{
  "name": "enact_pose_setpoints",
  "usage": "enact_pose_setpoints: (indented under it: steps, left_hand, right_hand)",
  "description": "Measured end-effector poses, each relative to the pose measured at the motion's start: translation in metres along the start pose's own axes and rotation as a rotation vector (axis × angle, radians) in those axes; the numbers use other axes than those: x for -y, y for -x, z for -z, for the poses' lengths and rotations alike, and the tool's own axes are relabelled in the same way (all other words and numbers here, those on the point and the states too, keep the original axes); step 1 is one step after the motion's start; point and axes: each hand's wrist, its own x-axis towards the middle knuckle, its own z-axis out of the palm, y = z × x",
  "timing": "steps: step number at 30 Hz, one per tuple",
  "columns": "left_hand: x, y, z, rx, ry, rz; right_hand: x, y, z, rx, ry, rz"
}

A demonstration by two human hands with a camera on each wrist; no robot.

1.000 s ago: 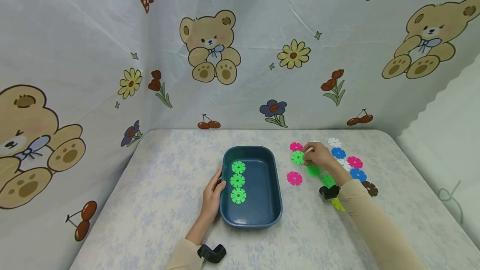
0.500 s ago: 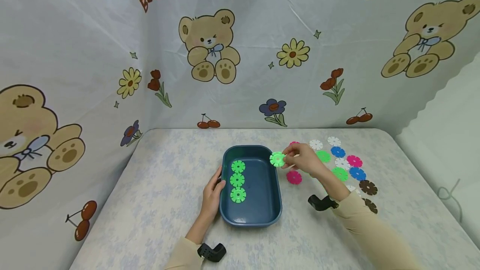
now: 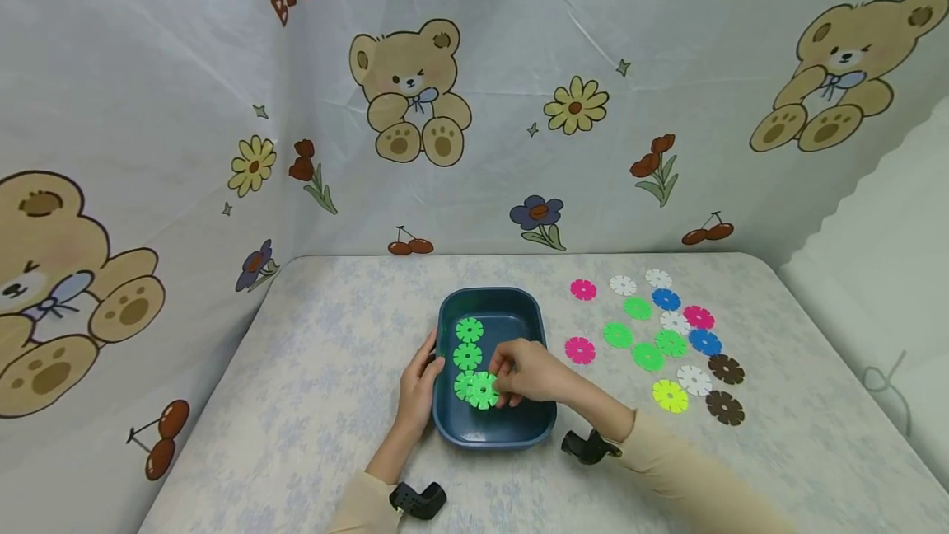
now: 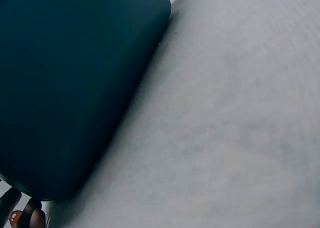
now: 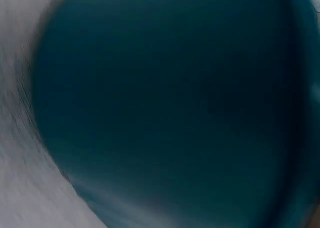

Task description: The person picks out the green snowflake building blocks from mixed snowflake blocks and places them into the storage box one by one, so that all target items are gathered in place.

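Green disc (image 3: 484, 391) scooted left across the tray (image 3: 511, 428), from its right rim to partly covering the nearest of three green ones (image 3: 468, 355); right hand (image 3: 530, 371) pinches it; left hand (image 3: 418, 392) grips the tray's left side.

Bright green is being shown by the discs (image 3: 468, 355) in and over the dark blue tray (image 3: 489, 428), while pink, white, blue, green, yellow and brown are being displayed by the loose pieces (image 3: 670, 343) right of the tray. Around the tray, the whitish tabletop (image 3: 334, 369) is being mottled with pale blue; beyond it, the pale grey cloth (image 3: 474, 196) is being patterned with tan bears (image 3: 415, 97), yellow daisies (image 3: 575, 106) and brownish-red cherries (image 3: 399, 248).
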Motion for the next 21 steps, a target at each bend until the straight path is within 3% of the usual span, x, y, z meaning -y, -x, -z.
enact_pose_setpoints:
  steps: [8, 21]
  left_hand:
    - [0.002, -0.001, 0.001, 0.01, 0.015, 0.011]
    - [0.001, -0.001, 0.0, 0.011, -0.003, -0.012]
  right_hand:
    - [-0.012, -0.008, -0.028, 0.059, 0.05, -0.039]
    - [-0.019, -0.01, -0.038, 0.066, 0.036, -0.054]
